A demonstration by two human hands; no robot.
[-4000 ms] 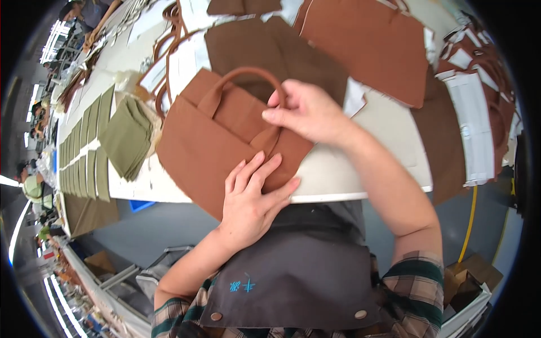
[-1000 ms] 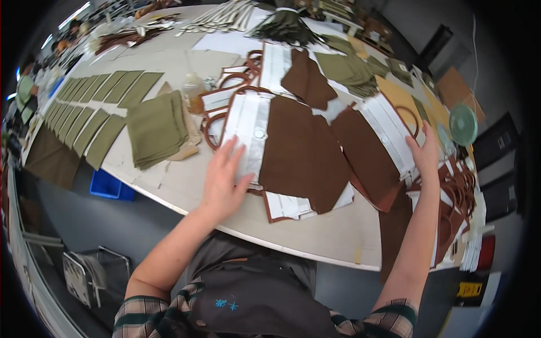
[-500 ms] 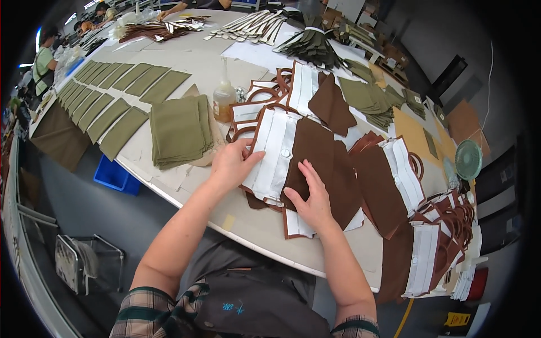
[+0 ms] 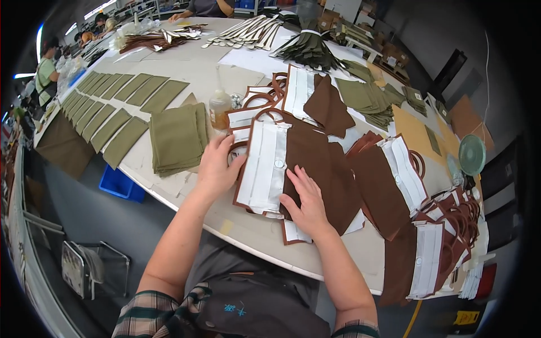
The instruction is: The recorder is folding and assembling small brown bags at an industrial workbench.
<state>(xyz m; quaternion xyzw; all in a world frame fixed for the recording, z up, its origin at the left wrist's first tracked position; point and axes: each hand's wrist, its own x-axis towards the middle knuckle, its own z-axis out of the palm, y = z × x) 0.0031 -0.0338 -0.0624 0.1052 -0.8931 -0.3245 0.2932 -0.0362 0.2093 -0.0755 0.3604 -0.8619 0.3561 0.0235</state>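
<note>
A brown fabric panel (image 4: 307, 146) with a white lining strip (image 4: 265, 163), a round snap and a looped handle (image 4: 269, 114) lies on a pile of similar pieces before me. Just off the strip's left edge is my left hand (image 4: 217, 169), thumb and fingers apart, its fingertips by a brown loop. My right hand (image 4: 306, 203) rests open on the panel, fingers spread near the seam between strip and brown cloth. Left of the pile sits a stack of olive fabric pieces (image 4: 177, 138). Behind that stands a clear bottle (image 4: 220, 110) of amber liquid.
Rows of olive pieces (image 4: 118, 129) cover the table's left. More brown panels (image 4: 383, 191) with white strips lie to the right, near a green fan (image 4: 471, 155). Bundled dark straps (image 4: 311, 50) and pale strips (image 4: 248, 31) sit farther back. Co-workers are beyond the table.
My left hand has slid left, its thumb coming off the white strip. The upper panel has shifted slightly left and toward me, and my right hand has moved a little with it.
</note>
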